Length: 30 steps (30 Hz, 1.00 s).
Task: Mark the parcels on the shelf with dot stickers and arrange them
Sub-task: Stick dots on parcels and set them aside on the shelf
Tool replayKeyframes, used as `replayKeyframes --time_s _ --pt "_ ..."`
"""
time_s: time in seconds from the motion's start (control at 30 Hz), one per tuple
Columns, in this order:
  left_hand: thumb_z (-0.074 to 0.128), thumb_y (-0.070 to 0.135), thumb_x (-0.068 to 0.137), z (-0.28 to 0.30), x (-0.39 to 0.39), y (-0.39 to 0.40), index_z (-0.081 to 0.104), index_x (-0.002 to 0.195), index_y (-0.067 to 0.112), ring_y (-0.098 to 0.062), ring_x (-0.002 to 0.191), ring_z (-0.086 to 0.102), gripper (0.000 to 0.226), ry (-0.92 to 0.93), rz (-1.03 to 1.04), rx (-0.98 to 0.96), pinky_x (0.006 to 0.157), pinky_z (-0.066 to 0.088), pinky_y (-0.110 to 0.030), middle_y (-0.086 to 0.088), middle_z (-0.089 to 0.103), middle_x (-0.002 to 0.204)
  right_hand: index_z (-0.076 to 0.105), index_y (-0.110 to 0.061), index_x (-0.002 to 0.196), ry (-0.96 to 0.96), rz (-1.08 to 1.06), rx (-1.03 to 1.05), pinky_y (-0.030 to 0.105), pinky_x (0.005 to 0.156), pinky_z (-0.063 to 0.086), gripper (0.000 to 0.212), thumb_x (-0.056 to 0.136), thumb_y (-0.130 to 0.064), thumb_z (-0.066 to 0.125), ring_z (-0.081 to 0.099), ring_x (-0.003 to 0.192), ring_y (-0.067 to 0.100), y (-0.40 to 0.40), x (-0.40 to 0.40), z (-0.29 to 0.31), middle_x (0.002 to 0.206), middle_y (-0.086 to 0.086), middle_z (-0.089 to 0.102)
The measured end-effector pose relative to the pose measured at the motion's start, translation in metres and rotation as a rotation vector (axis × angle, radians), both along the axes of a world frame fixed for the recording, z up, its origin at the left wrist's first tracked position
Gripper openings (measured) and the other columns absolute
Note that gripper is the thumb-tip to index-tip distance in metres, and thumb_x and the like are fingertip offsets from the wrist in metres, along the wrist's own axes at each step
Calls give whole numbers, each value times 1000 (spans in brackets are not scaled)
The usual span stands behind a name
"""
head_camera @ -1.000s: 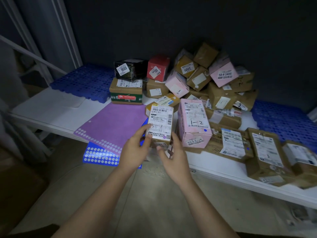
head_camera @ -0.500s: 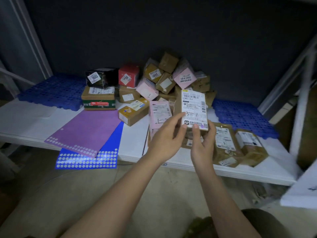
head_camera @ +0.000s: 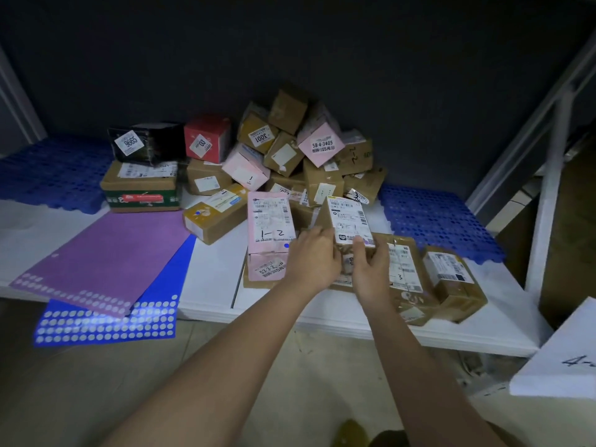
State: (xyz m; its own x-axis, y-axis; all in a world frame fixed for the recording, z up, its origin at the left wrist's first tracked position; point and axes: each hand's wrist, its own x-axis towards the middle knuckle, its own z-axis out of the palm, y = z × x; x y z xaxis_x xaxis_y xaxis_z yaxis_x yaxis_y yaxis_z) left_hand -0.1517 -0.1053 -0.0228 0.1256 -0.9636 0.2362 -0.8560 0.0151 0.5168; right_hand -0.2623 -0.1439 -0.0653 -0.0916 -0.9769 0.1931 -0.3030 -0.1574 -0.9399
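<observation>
Both my hands hold a small brown parcel (head_camera: pixel 350 222) with a white label marked 3-1 and a purple dot at its lower corner. My left hand (head_camera: pixel 314 258) grips its left side and my right hand (head_camera: pixel 371 269) grips its lower right, over a flat brown parcel on the shelf. Just to the left stands a pink parcel (head_camera: pixel 271 225) marked 1-2 with a blue dot. A purple sticker sheet (head_camera: pixel 106 256) lies over a blue sticker sheet (head_camera: pixel 129 321) at the shelf's front left.
A heap of brown, pink, red and black parcels (head_camera: pixel 290 146) fills the back of the white shelf (head_camera: pixel 209 279). Two brown parcels (head_camera: pixel 451 279) lie at the right. Blue plastic grids (head_camera: pixel 432 217) sit at both ends. A white upright (head_camera: pixel 548 195) stands at the right.
Both hands carried the labelled parcel from in front of the purple sheet rightward, past the pink parcel, and lowered it onto the flat parcel. The view shifted right.
</observation>
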Motion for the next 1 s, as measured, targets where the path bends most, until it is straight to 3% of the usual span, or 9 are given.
replayKeyframes --time_s 0.03,0.1,0.2,0.27,0.43,0.7,0.83,1.0 --pt "44 19 93 2 5 1 49 132 15 -29 111 51 40 0 7 -3 91 40 -39 -8 55 125 47 -18 131 58 -37 -5 30 99 43 46 94 -45 49 53 113 10 4 2 2 124 2 55" --pt "44 21 94 7 19 7 50 131 17 -27 116 48 38 15 37 -5 96 37 -39 -6 53 128 42 -14 136 240 -97 -129 29 102 28 48 95 -37 50 37 128 23 14 6 7 135 7 43" --pt "43 22 95 14 51 21 50 132 20 -25 123 43 38 31 108 -19 99 34 -38 -4 50 135 44 -12 134 442 5 -425 37 106 29 48 91 -31 49 30 134 26 34 28 27 139 9 37" --pt "44 23 94 17 78 29 49 134 20 -26 126 42 40 37 169 -20 100 34 -39 -4 49 138 45 -14 133 485 107 -470 45 108 30 50 85 -27 52 27 135 26 39 53 37 139 8 35" --pt "47 18 90 19 153 51 52 131 17 -33 115 50 41 71 313 16 88 45 -39 -11 55 127 49 -13 130 566 322 -470 42 110 27 50 81 -21 53 24 133 25 43 130 59 140 11 34" --pt "47 14 89 0 278 77 54 113 6 -37 109 51 27 142 511 81 86 46 -44 -19 55 118 48 -19 133 729 548 -352 36 110 25 48 86 -23 58 22 133 27 36 279 47 142 8 32" --pt "46 15 91 -7 326 66 47 125 6 -39 119 43 36 190 568 90 92 42 -45 -19 47 128 47 -18 131 660 571 -187 33 106 26 44 90 -29 57 27 130 30 16 343 36 137 8 34" --pt "45 17 92 -14 380 30 34 142 8 -37 125 39 51 314 573 4 100 39 -44 -18 43 135 35 -23 142 523 519 -105 33 106 30 59 90 -34 60 36 132 31 -26 405 34 142 12 32"
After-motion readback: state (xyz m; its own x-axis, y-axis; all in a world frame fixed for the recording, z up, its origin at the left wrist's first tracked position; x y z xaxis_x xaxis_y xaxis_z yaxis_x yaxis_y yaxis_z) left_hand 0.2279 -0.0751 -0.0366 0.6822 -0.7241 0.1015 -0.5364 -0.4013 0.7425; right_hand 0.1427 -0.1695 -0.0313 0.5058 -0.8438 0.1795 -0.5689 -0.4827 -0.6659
